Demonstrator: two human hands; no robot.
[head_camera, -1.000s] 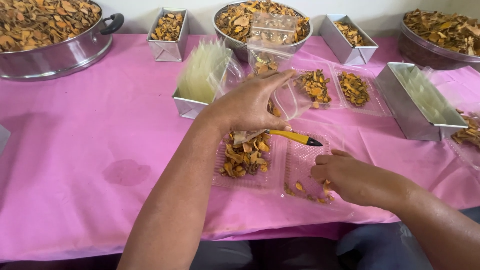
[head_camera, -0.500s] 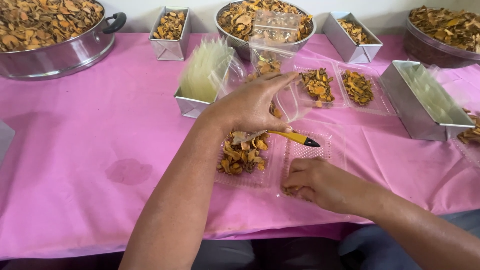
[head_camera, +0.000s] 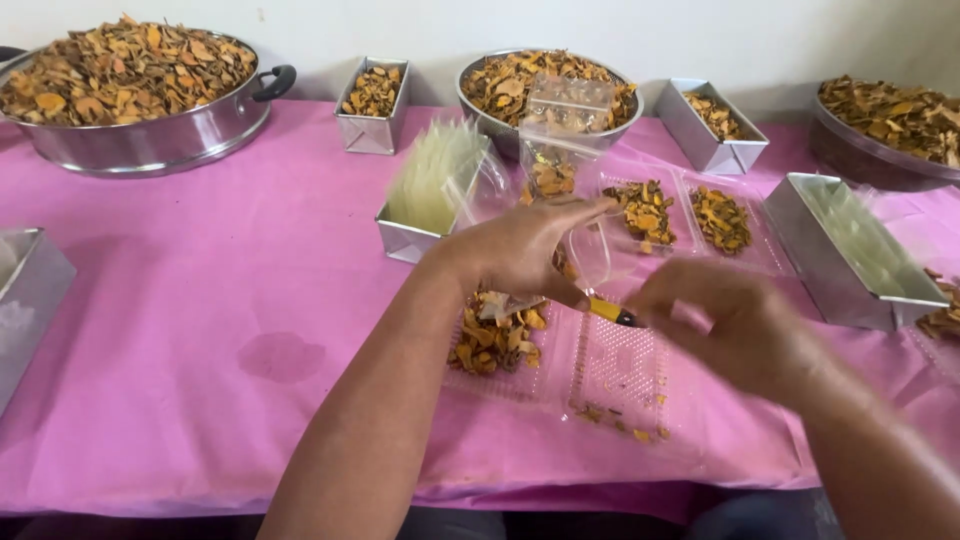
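Left hand (head_camera: 525, 250) curled palm-down over a clear, thin plastic container (head_camera: 590, 255), thumb and fingers closed on its edge, with a yellow, black-tipped pen-like tool (head_camera: 612, 313) poking out from beneath the palm. Held just above an open, clear plastic clamshell tray (head_camera: 560, 365) lying flat on the pink tablecloth (head_camera: 200, 320). Left half of that tray heaped with dried orange-brown chips (head_camera: 495, 338); right half nearly bare, only crumbs. Right hand (head_camera: 735, 325) blurred, hovering over the tray's right half just beside the tool's tip, fingers loosely bent; cannot tell whether anything was pinched. Beyond the tray, a rectangular metal tin (head_camera: 430, 190) packed with pale plastic sheets, and a round steel bowl (head_camera: 550, 90) of the same chips.
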